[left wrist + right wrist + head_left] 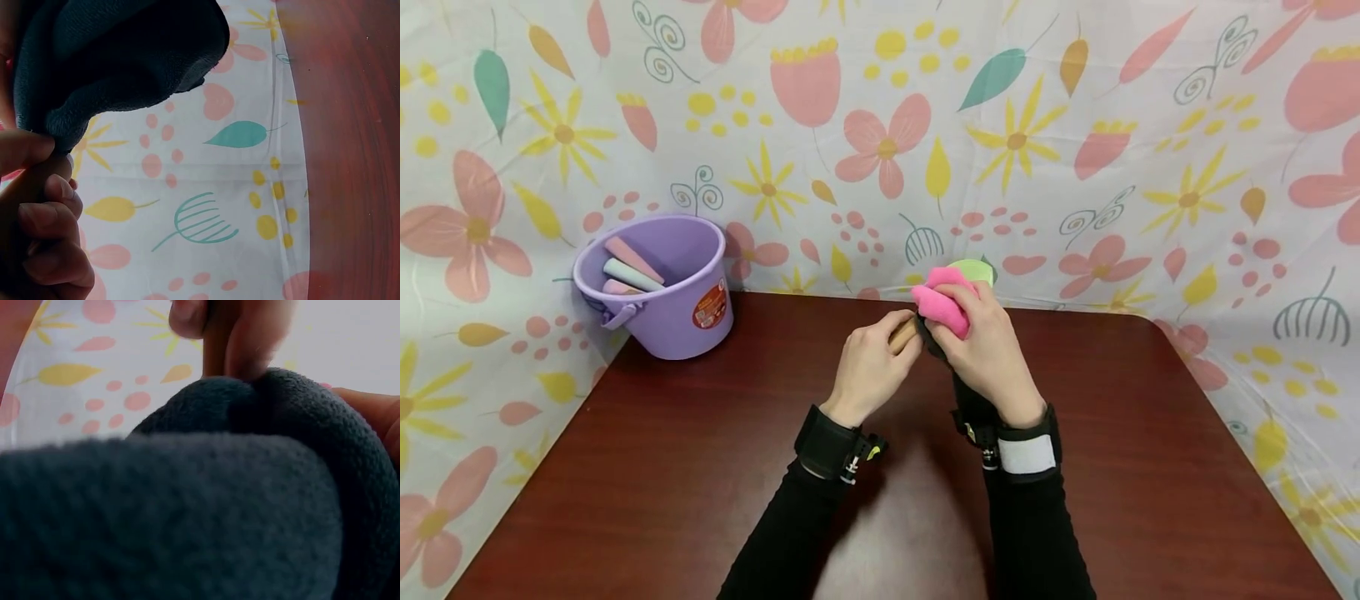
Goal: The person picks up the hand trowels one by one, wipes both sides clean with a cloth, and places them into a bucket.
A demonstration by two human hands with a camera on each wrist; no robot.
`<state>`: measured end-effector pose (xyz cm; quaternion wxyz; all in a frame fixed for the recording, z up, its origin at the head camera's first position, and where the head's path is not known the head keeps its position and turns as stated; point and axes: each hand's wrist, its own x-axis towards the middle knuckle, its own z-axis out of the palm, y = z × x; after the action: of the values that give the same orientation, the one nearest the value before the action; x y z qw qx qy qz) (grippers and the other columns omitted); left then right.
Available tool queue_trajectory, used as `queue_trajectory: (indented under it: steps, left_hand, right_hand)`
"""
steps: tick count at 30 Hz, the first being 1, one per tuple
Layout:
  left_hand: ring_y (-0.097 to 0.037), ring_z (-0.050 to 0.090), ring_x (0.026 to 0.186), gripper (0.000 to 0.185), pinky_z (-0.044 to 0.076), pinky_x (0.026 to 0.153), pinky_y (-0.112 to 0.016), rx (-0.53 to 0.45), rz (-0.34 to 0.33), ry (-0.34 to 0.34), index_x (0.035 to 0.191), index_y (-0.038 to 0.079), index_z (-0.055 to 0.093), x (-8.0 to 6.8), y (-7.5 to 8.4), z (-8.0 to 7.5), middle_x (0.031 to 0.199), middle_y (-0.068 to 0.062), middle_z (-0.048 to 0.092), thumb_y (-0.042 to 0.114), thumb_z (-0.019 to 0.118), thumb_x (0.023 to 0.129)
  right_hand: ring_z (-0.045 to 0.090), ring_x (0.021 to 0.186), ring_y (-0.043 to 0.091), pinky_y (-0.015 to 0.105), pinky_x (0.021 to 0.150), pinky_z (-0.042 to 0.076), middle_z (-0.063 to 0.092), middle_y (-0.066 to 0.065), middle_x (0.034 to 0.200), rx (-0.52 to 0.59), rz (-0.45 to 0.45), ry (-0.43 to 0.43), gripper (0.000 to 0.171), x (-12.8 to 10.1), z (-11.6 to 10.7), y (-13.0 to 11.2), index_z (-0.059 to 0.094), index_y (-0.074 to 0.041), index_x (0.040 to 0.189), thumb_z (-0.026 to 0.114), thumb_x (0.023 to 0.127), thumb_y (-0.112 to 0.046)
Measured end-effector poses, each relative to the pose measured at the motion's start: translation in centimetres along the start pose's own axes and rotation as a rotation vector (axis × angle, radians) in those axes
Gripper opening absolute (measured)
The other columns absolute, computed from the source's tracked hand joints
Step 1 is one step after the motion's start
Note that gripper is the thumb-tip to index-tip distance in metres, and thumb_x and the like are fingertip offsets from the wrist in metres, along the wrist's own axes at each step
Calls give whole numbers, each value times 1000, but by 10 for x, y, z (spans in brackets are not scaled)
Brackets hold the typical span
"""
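In the head view my left hand (872,367) grips a wooden handle (904,335), which also shows in the right wrist view as a brown shaft (215,350). My right hand (988,350) holds a bunched plush cloth, with a bright pink part (943,304) and a dark grey part (973,400) that hangs below the palm. Beyond the pink part sticks out a light green rounded piece (973,270), roughly in line with the handle. Whether they join is hidden. Dark cloth (125,56) meets the handle's top at my left fingers in the left wrist view.
A lilac bucket (707,275) stands at the table's back left, with several pale pink and white handle-like pieces (632,271) inside. A floral sheet (880,150) hangs behind the brown table (700,467).
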<state>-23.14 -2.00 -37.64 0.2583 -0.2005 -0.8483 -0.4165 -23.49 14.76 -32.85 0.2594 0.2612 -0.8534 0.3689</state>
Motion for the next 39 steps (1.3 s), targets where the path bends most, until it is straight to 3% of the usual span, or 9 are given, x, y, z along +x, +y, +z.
queue_trajectory:
  steps: [3, 9, 17, 23, 29, 35, 37, 39]
  left_hand:
    - [-7, 48, 56, 30, 41, 52, -25, -24, -1, -25, 120, 9, 67, 0, 3, -1, 73, 3, 60, 26, 64, 96]
    - [-6, 52, 59, 31, 43, 53, -25, -85, 7, -42, 120, 9, 67, -2, 10, -2, 80, 3, 65, 29, 63, 96]
    - [-3, 55, 61, 31, 45, 56, -23, -77, 16, -98, 119, 10, 68, -4, 16, 2, 83, 2, 68, 28, 65, 94]
    - [-3, 54, 59, 30, 45, 53, -23, -118, 18, -118, 118, 11, 68, -4, 18, 3, 81, 4, 66, 27, 65, 94]
    - [-3, 56, 61, 29, 46, 54, -24, -236, 6, -166, 119, 12, 66, -5, 18, 4, 84, 5, 67, 29, 65, 95]
    - [-4, 60, 70, 27, 49, 61, -26, -353, 11, -173, 117, 13, 66, -5, 19, 2, 92, 5, 69, 29, 65, 95]
    - [-6, 60, 70, 27, 49, 62, -27, -390, 32, -178, 118, 12, 66, -5, 20, 1, 92, 5, 69, 28, 64, 96]
    - [-9, 59, 72, 27, 48, 63, -27, -431, 59, -185, 120, 11, 64, -5, 21, 0, 94, 3, 68, 26, 62, 98]
  right_hand:
    - [52, 90, 29, 43, 74, 43, 56, 18, 113, 21, 9, 39, 33, 1, -1, 7, 65, -4, 116, 75, 85, -10]
    - [52, 91, 31, 43, 74, 41, 57, 19, 107, -12, 40, 208, 33, 3, -10, 16, 66, -4, 113, 76, 84, -14]
    - [50, 91, 35, 47, 76, 39, 55, 21, 102, -72, 185, 360, 29, -3, -26, 28, 67, -4, 111, 73, 84, -14]
    - [49, 94, 37, 49, 81, 38, 53, 23, 103, -105, 265, 488, 32, -6, -40, 36, 66, -3, 114, 71, 88, -22]
    - [50, 96, 29, 38, 79, 37, 53, 16, 102, -86, 339, 595, 34, -11, -55, 42, 67, -6, 116, 69, 90, -28]
    - [52, 105, 16, 28, 84, 35, 62, 0, 113, 58, 407, 645, 28, -12, -63, 47, 69, -12, 115, 63, 93, -27]
    - [52, 110, 18, 27, 87, 36, 63, 4, 116, 241, 377, 649, 24, -10, -63, 47, 67, -7, 114, 62, 94, -21]
    - [54, 107, 20, 25, 86, 41, 61, 11, 117, 550, 337, 618, 21, -9, -61, 46, 64, -1, 112, 60, 96, -14]
